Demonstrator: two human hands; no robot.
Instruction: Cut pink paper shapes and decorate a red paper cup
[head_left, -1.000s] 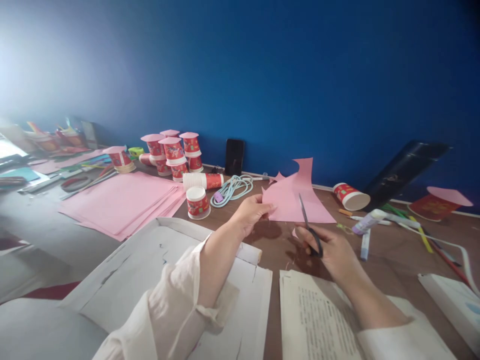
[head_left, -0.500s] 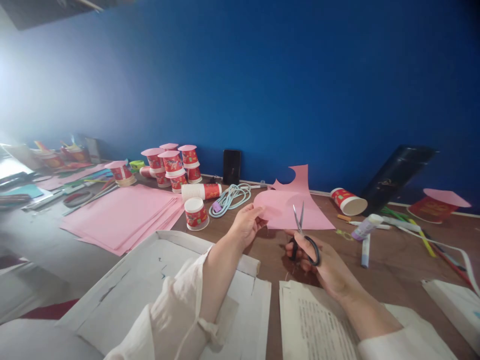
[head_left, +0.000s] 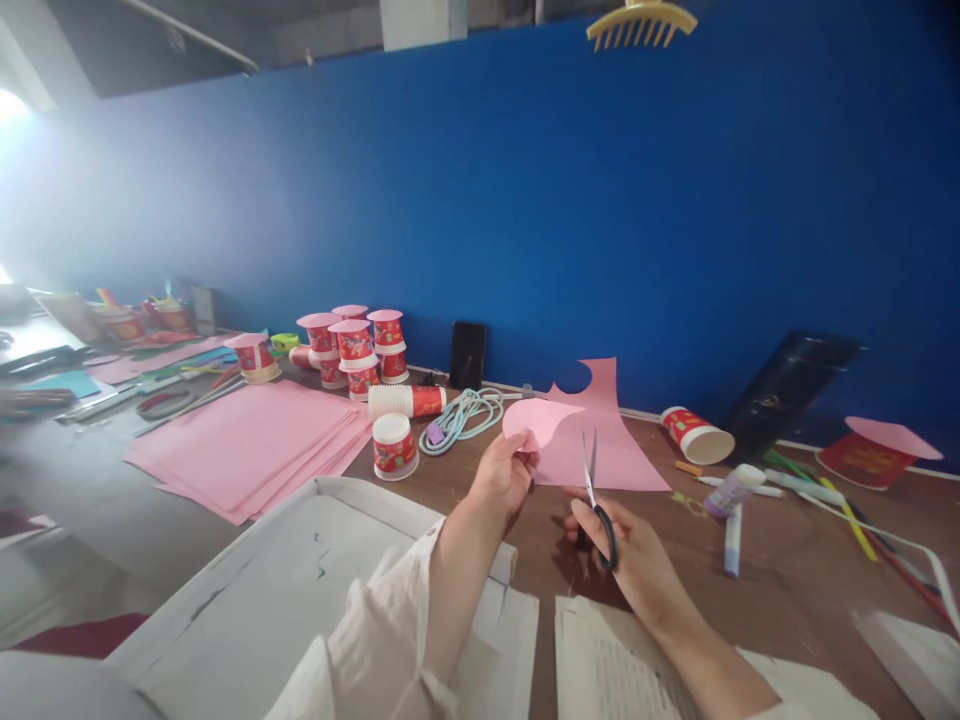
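Note:
My left hand pinches the lower left edge of a pink paper piece with a rounded outline. Behind that piece lies a larger pink sheet with curved bites cut from its top; whether the two are joined I cannot tell. In my right hand is a pair of scissors with black handles. Its blades point upward, slightly parted, in front of the pink sheet.
Red paper cups topped with pink discs stand stacked at the back left, near a pink paper stack. A coiled cable, a phone, a glue stick and a dark bottle surround the hands. A white box lid lies in front.
The view has tilted upward, so the table sits lower in it. The rounded pink paper now shows raised in my left hand. The scissors have turned more upright.

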